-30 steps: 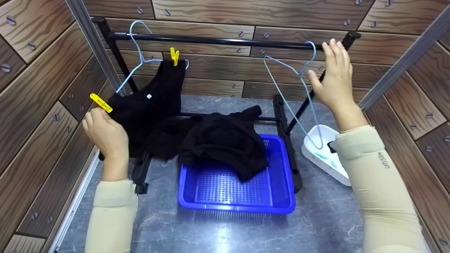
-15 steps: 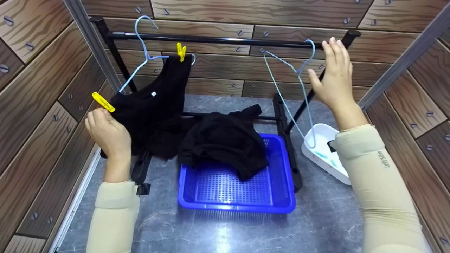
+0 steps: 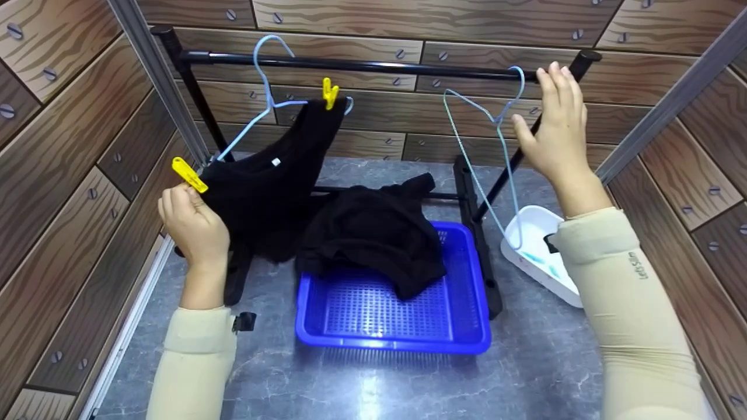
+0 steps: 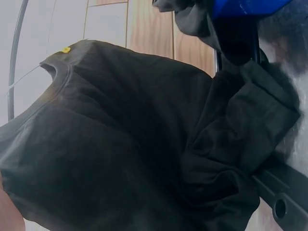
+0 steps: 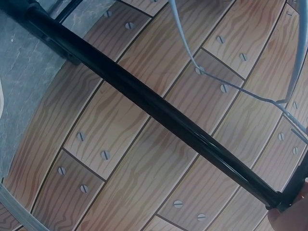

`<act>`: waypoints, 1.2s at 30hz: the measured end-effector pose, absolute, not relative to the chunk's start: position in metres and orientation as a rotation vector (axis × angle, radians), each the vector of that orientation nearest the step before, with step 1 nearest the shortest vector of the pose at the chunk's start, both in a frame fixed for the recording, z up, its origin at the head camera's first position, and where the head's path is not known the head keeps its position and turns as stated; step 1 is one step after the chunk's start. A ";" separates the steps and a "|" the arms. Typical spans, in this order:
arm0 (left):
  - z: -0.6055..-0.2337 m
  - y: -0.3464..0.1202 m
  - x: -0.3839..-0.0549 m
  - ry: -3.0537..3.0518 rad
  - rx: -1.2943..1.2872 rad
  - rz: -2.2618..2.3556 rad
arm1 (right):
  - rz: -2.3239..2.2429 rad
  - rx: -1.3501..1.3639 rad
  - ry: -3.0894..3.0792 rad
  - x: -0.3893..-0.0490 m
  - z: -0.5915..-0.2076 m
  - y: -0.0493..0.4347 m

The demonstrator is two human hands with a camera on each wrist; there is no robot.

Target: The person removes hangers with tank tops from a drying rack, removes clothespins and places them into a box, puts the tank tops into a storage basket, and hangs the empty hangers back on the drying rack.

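In the head view my left hand (image 3: 195, 227) pinches the left shoulder of a black shirt (image 3: 262, 192), just below a yellow clothespin (image 3: 189, 174). The shirt is on a blue wire hanger (image 3: 245, 131), whose hook reaches over the black rail (image 3: 362, 66). Another yellow clothespin (image 3: 330, 93) is clipped at the shirt's other shoulder. In the left wrist view the draped shirt (image 4: 125, 134) fills most of the picture. My right hand (image 3: 557, 131) rests its straight fingertips at the rail's right end, beside a second blue hanger (image 3: 505, 146) with no garment on it.
A blue plastic basket (image 3: 391, 345) stands on the floor below, with a black garment (image 3: 373, 239) draped over its far side. At right is a white tub (image 3: 540, 277) with light-blue pieces inside. Wood-patterned walls enclose the back and sides.
My left hand has moved right with the shirt and its hanger. The hook rose a little, then came lower, farther right along the rail. My right hand has stayed in place.
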State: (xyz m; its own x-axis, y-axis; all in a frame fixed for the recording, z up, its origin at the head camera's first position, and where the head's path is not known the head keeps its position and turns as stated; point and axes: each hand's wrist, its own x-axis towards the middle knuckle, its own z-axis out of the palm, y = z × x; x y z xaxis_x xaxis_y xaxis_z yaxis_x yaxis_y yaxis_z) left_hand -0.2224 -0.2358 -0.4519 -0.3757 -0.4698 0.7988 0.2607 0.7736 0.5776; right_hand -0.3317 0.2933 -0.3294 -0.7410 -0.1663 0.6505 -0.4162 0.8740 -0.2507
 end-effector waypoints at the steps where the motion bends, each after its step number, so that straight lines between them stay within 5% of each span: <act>1: -0.452 -0.235 -0.222 -1.797 0.151 -0.784 | 0.507 0.422 -2.395 -0.331 -0.329 0.293; 36: -0.471 -0.174 -0.221 -1.815 -0.171 -1.033 | 0.511 0.431 -2.374 -0.332 -0.330 0.293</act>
State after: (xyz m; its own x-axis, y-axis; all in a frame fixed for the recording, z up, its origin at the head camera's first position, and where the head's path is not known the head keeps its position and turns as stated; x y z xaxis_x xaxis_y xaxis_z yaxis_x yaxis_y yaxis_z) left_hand -0.2210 -0.1739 -0.4705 -0.4906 -0.3209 0.8101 0.5329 0.6251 0.5704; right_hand -0.3321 0.2929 -0.3304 -0.7265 -0.1698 0.6659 -0.4288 0.8692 -0.2462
